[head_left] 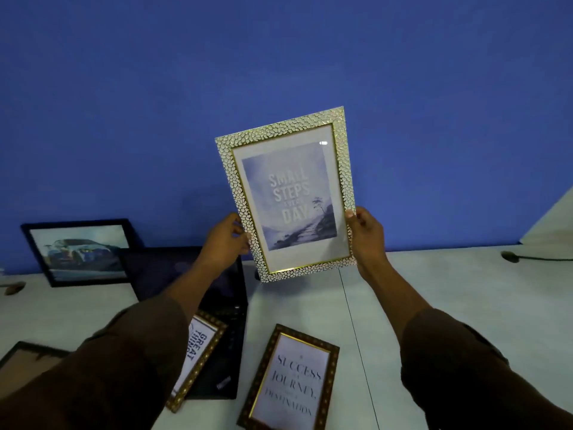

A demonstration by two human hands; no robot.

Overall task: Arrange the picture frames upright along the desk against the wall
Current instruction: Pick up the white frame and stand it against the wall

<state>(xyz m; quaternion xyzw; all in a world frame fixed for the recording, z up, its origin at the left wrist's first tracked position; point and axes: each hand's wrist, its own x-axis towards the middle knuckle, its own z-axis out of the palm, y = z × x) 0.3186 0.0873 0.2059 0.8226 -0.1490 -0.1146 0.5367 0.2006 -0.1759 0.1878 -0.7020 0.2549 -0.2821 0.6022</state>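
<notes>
A white frame [286,193] with a pebbled gold-and-white border is hanging in the air above the desk [434,305], in front of the blue wall [279,57], tilted a little to the left. Its print is showing a misty landscape and the words "SMALL STEPS" and "DAY". The left hand [226,240] is pinching the lower left edge, fingers closed on the border. The right hand [367,234] is gripping the lower right edge, thumb on the front and the other fingers hidden behind.

Below, a brown frame [290,380] reading "SUCCESS", "JOURNEY" is lying flat on the desk. Left of it, a second gold frame [198,352] is lying partly on a dark laptop [223,305] and partly under the left sleeve [108,367]. Farther left, a car frame [80,251] is leaning upright against the wall. A thin black frame [24,352] is showing at the lower left edge. A cable [533,258] is resting on the desk at far right.
</notes>
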